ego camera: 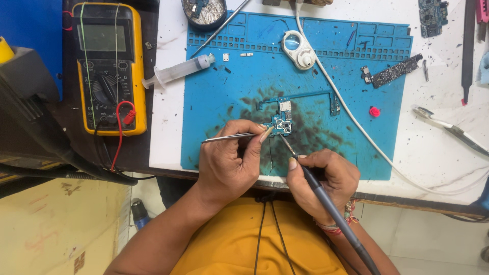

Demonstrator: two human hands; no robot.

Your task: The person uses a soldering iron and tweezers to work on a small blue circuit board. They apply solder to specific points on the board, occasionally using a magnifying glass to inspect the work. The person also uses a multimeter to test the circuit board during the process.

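Note:
A small blue circuit board (283, 118) lies on the stained blue work mat (356, 107). My left hand (229, 158) pinches metal tweezers (226, 137), whose shaft runs left of the hand and whose tips meet the board's lower left edge under my fingers. My right hand (323, 178) grips a grey soldering iron (326, 201) like a pen. Its thin tip (286, 145) points up and left and reaches the board's lower edge. The iron's cable runs down past my wrist.
A yellow multimeter (108, 66) with red lead sits at left beside a syringe (178, 71). A white magnifier (299, 50) and white cable (356, 125) cross the mat. A second long circuit board (392, 72), a red cap (375, 111), pliers (448, 127) and a round tin (205, 11) lie around.

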